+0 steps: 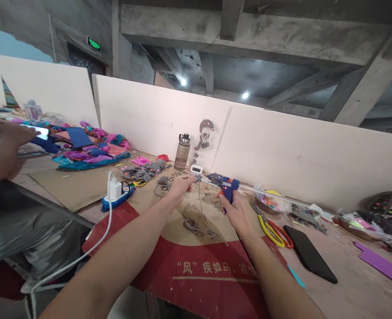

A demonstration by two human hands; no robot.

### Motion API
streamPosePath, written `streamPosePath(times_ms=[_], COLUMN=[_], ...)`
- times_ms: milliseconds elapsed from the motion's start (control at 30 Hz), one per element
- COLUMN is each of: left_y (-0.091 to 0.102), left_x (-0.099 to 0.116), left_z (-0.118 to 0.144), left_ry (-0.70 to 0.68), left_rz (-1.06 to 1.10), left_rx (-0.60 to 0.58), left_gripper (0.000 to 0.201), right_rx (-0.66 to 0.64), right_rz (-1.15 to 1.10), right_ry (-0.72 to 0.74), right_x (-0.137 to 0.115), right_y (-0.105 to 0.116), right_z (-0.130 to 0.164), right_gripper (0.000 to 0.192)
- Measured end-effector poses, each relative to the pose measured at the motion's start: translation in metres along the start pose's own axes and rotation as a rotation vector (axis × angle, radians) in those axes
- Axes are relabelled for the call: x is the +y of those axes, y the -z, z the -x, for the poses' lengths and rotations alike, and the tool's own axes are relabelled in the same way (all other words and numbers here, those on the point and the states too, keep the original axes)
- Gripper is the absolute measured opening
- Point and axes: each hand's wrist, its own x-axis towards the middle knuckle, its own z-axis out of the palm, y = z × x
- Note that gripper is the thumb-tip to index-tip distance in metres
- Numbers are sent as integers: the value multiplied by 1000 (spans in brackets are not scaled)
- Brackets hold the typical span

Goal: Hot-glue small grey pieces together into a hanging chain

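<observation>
My right hand (236, 212) grips a blue glue gun (225, 184), its nozzle aimed left. My left hand (180, 185) pinches a small grey felt piece (198, 178) with thin strings hanging from it, held right at the gun's tip. Both hands hover over a sheet of brown and red cardboard (196, 261) on the workbench. Grey string loops (196, 226) lie on the cardboard below my hands. A small white timer (196, 169) stands just behind them.
Yellow and red scissors (275, 232) and a black phone (310, 254) lie to the right. A power strip with a white charger (116, 193) sits left, beside a water bottle (182, 152). Coloured felt scraps (89, 148) pile at far left, where another person's hands (3, 146) hold a phone.
</observation>
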Motion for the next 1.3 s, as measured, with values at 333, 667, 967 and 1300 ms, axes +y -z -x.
streamPosePath(times_ms=[333,667,967,1300], left_y=[-3,-6,-5,-7], left_x=[1,-1,-2,0], left_z=[5,7,6,10], left_ry=[1,-50,-64,-61], left_rz=[-37,-66,-90,-103], left_rx=[-6,-53,-40,-55], left_gripper=[30,24,24,28], right_rx=[-65,-102,-94,-56], right_rz=[52,63,124,181], right_ry=[-4,42,37,73], right_x=[0,1,3,-3], right_y=[-2,-5,-6,-4], right_z=[1,3,3,4], right_gripper=[37,41,40,34])
